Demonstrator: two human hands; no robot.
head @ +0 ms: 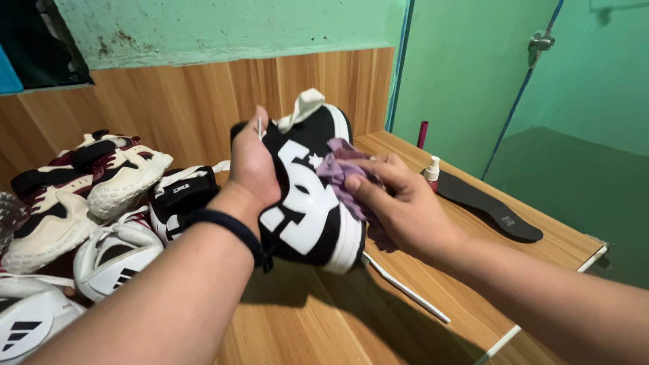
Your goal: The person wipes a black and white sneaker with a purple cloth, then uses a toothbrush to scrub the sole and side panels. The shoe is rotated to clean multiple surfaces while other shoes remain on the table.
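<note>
Above table edge [541, 318], clamped sneaker [311, 196]

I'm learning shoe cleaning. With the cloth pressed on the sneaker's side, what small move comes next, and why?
Probably slide the purple cloth down toward the white sole: the right hand presses it on the upper side of the black-and-white sneaker, which the left hand steadies.

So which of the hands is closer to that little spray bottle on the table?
Right. The right hand with the purple cloth lies just beside the spray bottle; the left hand holds the shoe farther away.
</note>
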